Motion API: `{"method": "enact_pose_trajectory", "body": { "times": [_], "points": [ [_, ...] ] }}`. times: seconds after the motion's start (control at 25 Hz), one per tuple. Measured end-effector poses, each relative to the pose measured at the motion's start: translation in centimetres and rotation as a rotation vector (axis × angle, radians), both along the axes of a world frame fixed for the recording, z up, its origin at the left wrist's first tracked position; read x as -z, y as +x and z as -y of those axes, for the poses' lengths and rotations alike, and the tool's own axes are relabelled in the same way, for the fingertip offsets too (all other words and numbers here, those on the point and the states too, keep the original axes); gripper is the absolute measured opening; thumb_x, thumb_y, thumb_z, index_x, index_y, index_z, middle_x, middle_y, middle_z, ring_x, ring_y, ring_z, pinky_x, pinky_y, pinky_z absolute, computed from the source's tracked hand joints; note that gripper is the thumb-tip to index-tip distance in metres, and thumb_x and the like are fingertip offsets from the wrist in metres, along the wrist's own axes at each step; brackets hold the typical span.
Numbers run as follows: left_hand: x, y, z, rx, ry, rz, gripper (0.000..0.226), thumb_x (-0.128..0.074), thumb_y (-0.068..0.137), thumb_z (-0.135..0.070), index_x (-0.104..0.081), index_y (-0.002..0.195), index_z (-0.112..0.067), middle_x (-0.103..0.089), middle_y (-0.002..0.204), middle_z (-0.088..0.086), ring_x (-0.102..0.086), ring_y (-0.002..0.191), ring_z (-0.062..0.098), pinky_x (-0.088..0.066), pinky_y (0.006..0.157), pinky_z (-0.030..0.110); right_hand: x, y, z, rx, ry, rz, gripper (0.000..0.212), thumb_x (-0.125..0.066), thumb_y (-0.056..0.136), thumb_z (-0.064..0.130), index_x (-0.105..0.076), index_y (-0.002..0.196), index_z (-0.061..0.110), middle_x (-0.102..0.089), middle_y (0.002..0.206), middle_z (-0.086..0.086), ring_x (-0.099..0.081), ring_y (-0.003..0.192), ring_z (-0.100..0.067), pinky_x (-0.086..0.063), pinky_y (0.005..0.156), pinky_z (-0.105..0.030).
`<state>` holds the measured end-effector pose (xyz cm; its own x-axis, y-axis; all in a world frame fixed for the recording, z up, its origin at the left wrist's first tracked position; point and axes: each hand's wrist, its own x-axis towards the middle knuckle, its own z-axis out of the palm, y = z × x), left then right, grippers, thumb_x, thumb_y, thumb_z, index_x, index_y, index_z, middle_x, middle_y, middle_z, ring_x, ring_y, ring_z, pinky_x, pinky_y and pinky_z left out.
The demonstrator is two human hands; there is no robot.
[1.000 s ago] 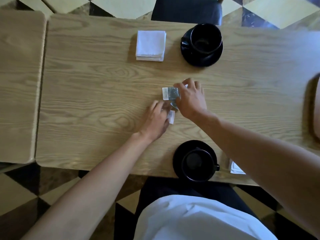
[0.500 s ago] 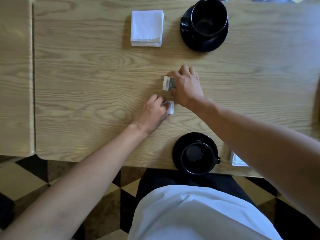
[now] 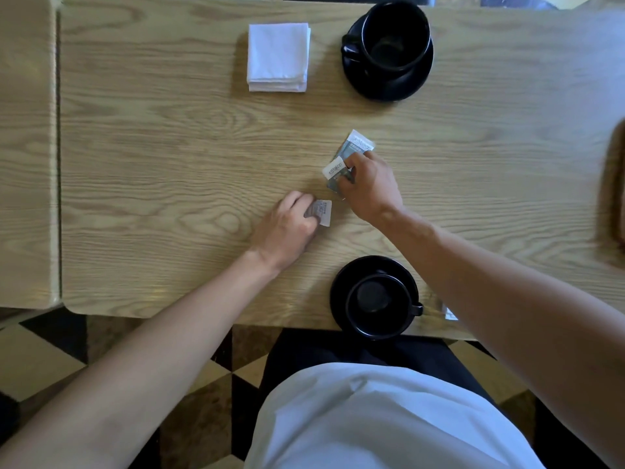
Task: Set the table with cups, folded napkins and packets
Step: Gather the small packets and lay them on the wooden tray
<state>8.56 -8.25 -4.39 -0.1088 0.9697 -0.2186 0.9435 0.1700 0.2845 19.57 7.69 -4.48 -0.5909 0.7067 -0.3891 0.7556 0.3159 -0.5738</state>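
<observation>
Left hand [image 3: 287, 228] pinched small white paper packet [image 3: 321, 213]; right hand [image 3: 367, 184] gripped grey-white packets [image 3: 355, 147]. Advice: separate singly, lay flat beside cups.

far cup [image 3: 394, 35]: black, upright on a black saucer [image 3: 389, 82], handle toward 9 o'clock, at the table's 12 o'clock edge.
near cup [image 3: 378, 304]: black, upright on its own black saucer [image 3: 341, 282], handle toward 3 o'clock, at the 6 o'clock edge.
folded napkin [image 3: 278, 57]: white square, flat, at 9 o'clock of the far cup.
second napkin [image 3: 449, 313]: white corner only, at 3 o'clock of the near cup.
upper packets [image 3: 355, 148]: grey-and-white, overlapping, mid-table.
lower packet [image 3: 321, 213]: white, printed, at 7 o'clock of the upper ones.
</observation>
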Motion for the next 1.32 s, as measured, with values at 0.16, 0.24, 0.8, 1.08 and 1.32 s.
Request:
{"method": "enact_pose_trajectory", "body": {
  "times": [0.16,0.24,0.8,1.08,1.32],
  "points": [
    [0.1,0.4,0.1,-0.048,0.097,0.062,0.014,-0.065,0.086,-0.006,-0.069,0.093,0.005,-0.066,0.118,0.021,-0.061,0.112,0.038,-0.053,0.090,0.049,0.2,1.2,0.0,0.129,-0.079,-0.012,0.009,-0.060,0.090,0.020,-0.061,0.089,0.011,-0.059,0.094,-0.001,-0.054,0.081,-0.020,-0.035,0.067,-0.029],
    [-0.1,0.9,0.1,-0.243,0.213,0.198,0.006,-0.064,0.087,-0.004,-0.067,0.090,0.000,-0.070,0.103,0.016,-0.065,0.096,0.034,-0.052,0.084,0.043,0.2,1.7,0.1,0.192,-0.112,-0.011,0.017,-0.058,0.091,0.019,-0.064,0.087,0.004,-0.060,0.083,-0.002,-0.053,0.075,-0.020,-0.034,0.061,-0.033],
    [-3.9,4.6,-4.7,-1.231,0.117,1.511,0.016,-0.059,0.091,0.008,-0.060,0.106,0.000,-0.070,0.106,0.025,-0.071,0.089,0.035,-0.061,0.081,0.051,-4.0,7.1,0.7,0.620,-0.402,-0.369,0.019,-0.068,0.091,0.023,-0.070,0.072,0.024,-0.064,0.069,0.005,-0.053,0.064,-0.012,-0.047,0.065,-0.037],
    [-6.5,12.8,-10.1,-1.007,-0.095,1.426,0.012,-0.060,0.091,0.009,-0.060,0.091,-0.002,-0.067,0.107,0.028,-0.071,0.091,0.037,-0.064,0.074,0.045,-6.3,20.5,-0.9,0.849,-0.436,-0.456,0.015,-0.061,0.095,0.008,-0.072,0.088,0.016,-0.065,0.083,-0.006,-0.055,0.076,-0.020,-0.046,0.060,-0.030],
    [-8.6,27.2,-14.0,-0.785,-0.212,1.327,0.012,-0.058,0.091,0.011,-0.059,0.093,0.000,-0.066,0.100,0.024,-0.069,0.083,0.033,-0.063,0.075,0.044,-6.7,35.0,-0.7,1.037,-0.391,-0.611,0.012,-0.061,0.095,0.008,-0.072,0.097,0.013,-0.069,0.092,-0.010,-0.057,0.081,-0.021,-0.045,0.059,-0.029]
  ]
}}
